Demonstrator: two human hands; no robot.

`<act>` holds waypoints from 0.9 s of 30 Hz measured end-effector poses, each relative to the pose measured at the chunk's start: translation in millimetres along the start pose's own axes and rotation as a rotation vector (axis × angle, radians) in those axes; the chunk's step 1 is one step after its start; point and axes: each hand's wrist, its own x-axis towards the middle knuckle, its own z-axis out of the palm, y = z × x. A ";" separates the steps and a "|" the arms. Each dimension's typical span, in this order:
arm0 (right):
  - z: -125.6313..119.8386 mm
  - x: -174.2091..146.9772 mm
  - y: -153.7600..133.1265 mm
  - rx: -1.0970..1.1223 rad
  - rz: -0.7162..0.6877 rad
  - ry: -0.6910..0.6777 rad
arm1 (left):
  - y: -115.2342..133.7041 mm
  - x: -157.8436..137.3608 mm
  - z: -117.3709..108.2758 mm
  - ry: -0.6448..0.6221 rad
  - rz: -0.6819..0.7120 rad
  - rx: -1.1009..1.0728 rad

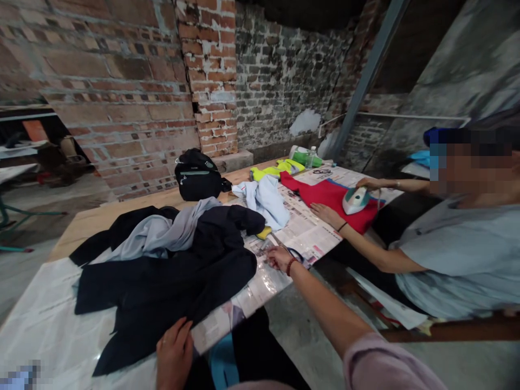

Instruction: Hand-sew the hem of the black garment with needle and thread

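My left hand [175, 351] lies at the near table edge, fingers extended against the border of a dark navy garment [162, 281]; no grip on the cloth shows. My right hand [279, 258], with a red bead bracelet at the wrist, is over the newspaper-covered tabletop right of that garment. Its fingers are drawn together, and what they pinch, if anything, is too small to make out. Scissors [296, 253] with dark blue handles lie right beside this hand, partly hidden by it. A small yellow piece [264, 233] pokes out near the garment's sleeve.
Grey cloth [162, 238] and a light blue garment [264, 200] lie farther back, near a black bag [199, 176]. At right, a co-worker [447, 254] presses a red garment [325, 197] with an iron [355, 200]. A bottle [312, 157] stands by the brick wall.
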 end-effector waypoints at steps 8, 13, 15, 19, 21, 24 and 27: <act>-28.4 1.2 -12.8 -0.531 -0.259 0.317 | -1.1 -1.4 1.6 0.019 0.016 0.003; -22.3 27.4 -44.6 -0.741 -0.405 0.452 | -3.9 -3.8 5.4 0.013 0.022 0.004; -13.8 38.7 -51.9 -0.803 -0.411 0.464 | -3.6 -3.9 5.1 0.038 0.036 0.007; 3.2 57.9 -53.9 -0.903 -0.400 0.472 | -0.1 -2.6 0.7 0.067 0.066 0.007; 8.2 65.6 -51.4 -0.947 -0.397 0.472 | 2.2 -1.7 -1.7 0.063 0.062 0.003; 9.8 74.1 -46.8 -1.003 -0.425 0.458 | 4.6 -1.2 -3.7 0.062 0.050 0.001; 7.1 77.7 -43.2 -1.039 -0.480 0.452 | 5.4 -1.8 -3.7 0.040 0.040 0.005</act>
